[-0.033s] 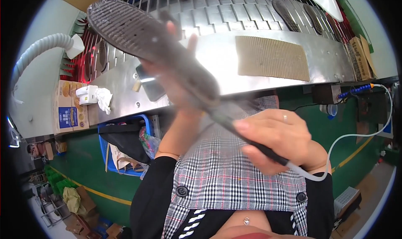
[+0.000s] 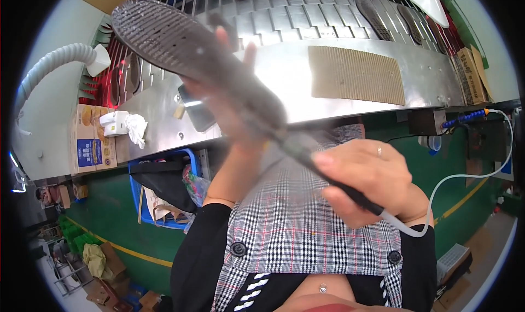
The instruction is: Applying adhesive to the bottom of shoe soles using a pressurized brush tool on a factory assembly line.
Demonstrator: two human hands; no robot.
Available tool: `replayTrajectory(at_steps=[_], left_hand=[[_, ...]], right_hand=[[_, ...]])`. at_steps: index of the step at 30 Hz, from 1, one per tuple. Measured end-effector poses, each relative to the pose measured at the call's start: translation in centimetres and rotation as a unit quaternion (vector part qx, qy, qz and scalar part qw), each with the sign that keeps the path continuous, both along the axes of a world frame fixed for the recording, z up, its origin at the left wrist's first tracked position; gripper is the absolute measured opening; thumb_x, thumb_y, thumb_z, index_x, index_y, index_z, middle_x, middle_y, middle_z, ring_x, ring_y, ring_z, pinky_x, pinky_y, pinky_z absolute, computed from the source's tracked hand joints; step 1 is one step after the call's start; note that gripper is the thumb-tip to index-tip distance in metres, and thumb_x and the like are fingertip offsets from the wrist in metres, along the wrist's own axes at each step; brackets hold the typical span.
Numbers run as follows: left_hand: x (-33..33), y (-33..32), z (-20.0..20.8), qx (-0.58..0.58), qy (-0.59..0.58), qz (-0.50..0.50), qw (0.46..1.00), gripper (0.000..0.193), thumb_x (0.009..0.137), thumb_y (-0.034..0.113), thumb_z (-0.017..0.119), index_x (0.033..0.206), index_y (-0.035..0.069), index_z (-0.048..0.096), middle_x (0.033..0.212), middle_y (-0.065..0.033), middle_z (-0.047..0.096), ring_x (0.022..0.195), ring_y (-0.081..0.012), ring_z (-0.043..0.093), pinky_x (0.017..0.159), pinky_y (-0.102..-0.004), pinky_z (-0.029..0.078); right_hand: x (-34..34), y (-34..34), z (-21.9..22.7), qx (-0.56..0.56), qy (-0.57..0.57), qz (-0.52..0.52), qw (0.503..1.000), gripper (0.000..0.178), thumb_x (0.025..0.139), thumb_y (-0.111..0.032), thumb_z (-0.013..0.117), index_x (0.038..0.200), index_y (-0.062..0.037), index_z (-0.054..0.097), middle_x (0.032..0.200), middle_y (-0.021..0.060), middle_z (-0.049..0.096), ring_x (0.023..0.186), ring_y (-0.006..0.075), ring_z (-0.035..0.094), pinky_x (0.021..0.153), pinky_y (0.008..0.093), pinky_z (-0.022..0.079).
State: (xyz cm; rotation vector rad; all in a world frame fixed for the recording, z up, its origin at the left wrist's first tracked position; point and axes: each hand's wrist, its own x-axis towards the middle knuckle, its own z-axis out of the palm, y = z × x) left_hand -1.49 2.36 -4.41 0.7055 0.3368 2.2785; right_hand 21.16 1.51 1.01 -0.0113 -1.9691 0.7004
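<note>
A dark, ribbed shoe sole [image 2: 164, 38] hangs tilted above the metal bench, its wider end at the upper left. Behind it my left hand [image 2: 223, 112] supports it, fingers showing past its far edge; the hand is blurred. My right hand [image 2: 372, 175] grips a slim black hand tool [image 2: 342, 189] with a pale hose [image 2: 404, 228] running from its rear end. The tool's front end is at the sole's narrow, near end, but blur hides its tip, so contact is unclear.
On the metal bench [image 2: 432, 82] lie a ribbed tan mat [image 2: 355, 76] and a dark phone-like slab [image 2: 199, 115]. More soles [image 2: 374, 19] rest on the slatted conveyor behind. Left are a carton [image 2: 90, 153] and tissues [image 2: 136, 130]; below, a blue crate [image 2: 136, 202].
My right hand and the tool have shifted slightly to the right. The sole and my left hand have hardly moved.
</note>
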Motion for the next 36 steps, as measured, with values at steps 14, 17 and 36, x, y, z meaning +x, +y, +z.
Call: replayTrajectory(at_steps=[14,17,36], left_hand=[[-1.1,0.4,0.1,0.037,-0.018,0.029,0.999,0.060,0.106,0.049,0.025,0.149,0.010,0.035,0.156,-0.0262,0.025,0.142,-0.0361,0.033,0.121,-0.0478,0.025],[-1.6,0.3,-0.6,0.058,-0.169,-0.072,0.981,0.050,0.105,0.033,0.038,0.153,0.020,0.028,0.155,-0.0154,0.033,0.142,-0.0388,0.034,0.121,-0.0578,0.019],[0.0,0.0,-2.2,-0.264,0.344,0.031,0.901,0.056,0.097,0.031,0.052,0.137,-0.007,0.043,0.144,-0.0280,0.040,0.138,-0.0427,0.033,0.121,-0.0492,0.022]], right_hand=[[-0.6,0.2,-1.0,-0.009,-0.022,0.041,0.999,0.032,0.074,0.003,0.073,0.104,0.0086,0.066,0.084,0.0160,0.070,0.069,0.0263,0.070,0.061,0.0315,0.057],[-0.9,0.7,-1.3,0.000,0.018,0.013,1.000,0.031,0.074,0.003,0.072,0.104,0.0089,0.067,0.083,0.0160,0.070,0.069,0.0270,0.070,0.061,0.0320,0.057],[-0.1,1.9,-1.5,-0.082,-0.103,0.106,0.986,0.038,0.067,0.000,0.075,0.105,-0.0020,0.073,0.095,0.0154,0.070,0.080,0.0273,0.069,0.068,0.0340,0.055]])
